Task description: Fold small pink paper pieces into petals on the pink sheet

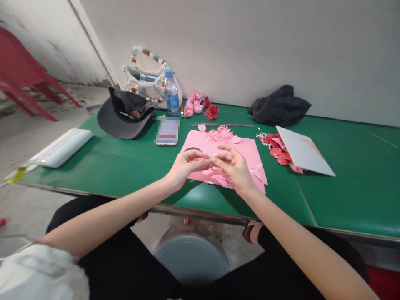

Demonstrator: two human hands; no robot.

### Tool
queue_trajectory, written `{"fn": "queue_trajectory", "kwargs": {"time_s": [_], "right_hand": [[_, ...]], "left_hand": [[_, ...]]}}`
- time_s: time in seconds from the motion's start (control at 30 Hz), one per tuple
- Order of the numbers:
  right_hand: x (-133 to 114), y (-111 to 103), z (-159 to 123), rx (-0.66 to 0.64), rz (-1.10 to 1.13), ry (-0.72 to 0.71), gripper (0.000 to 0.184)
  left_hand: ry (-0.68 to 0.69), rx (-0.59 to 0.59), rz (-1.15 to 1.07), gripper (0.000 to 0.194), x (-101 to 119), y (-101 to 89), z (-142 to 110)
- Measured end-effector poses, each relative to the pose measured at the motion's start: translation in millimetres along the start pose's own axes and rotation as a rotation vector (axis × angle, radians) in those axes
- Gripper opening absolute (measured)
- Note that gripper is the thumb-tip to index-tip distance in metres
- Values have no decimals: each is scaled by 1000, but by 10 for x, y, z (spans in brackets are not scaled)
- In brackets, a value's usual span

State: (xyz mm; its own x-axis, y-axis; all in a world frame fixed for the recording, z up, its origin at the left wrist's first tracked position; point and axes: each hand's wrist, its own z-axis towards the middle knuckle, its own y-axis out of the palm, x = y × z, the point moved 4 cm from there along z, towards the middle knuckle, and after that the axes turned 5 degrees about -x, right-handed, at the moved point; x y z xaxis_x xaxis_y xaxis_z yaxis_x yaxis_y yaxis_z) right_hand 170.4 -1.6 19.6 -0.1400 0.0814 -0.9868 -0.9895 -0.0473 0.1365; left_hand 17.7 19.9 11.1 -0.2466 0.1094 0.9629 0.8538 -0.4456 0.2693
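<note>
Left hand (181, 168) and right hand (240, 170) meet at the fingertips above the pink paper (250, 152) (whether the fingers (200, 163) grip anything, I cannot tell), loose petals (220, 133) just far.

Bare left hand (186, 166) and bare right hand (236, 166) raised over stacked pink paper sheets (247, 151), fingertips meeting; anything between them too small to tell. Loose pink paper petals (220, 134) heaped on sheets' far edge. Thin dark wires (223, 125) beyond. Behind: crumpled pink paper flowers (193, 105), red paper rose (211, 111), clear blue-capped plastic bottle (173, 98). To left, pale-cased phone (167, 132), dark grey brimmed cap (133, 128). To right, red paper petals (279, 154) partly under tilted white rectangular board (301, 146); black crumpled cloth (279, 106) farther back. All on green-topped table (125, 166).
</note>
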Motion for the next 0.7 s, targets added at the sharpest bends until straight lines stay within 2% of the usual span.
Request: {"fn": "queue_trajectory", "kwargs": {"time_s": [0.1,0.2,0.27,0.4,0.47,0.6,0.7], "right_hand": [[-37,0,9,-2,-90,-88,38],[-80,-135,74,53,-148,-141,33],[-113,-249,132,59,-185,-157,32],[-131,-335,194,-114,-296,-118,34],[-113,-298,178,-233,-375,-96,35],[-76,-202,120,-348,-565,-116,34],[-98,-162,92,-290,-698,-209,27]], "left_hand": [[34,-27,125,26,45,22,12],[103,-63,277,27,154,-22,73],[157,-74,466,25,222,-113,127],[160,-210,1020,14,185,-307,203],[140,-244,1156,6,135,-369,215],[188,-196,1198,13,162,-319,201],[222,-106,1028,15,237,-219,179]]}}
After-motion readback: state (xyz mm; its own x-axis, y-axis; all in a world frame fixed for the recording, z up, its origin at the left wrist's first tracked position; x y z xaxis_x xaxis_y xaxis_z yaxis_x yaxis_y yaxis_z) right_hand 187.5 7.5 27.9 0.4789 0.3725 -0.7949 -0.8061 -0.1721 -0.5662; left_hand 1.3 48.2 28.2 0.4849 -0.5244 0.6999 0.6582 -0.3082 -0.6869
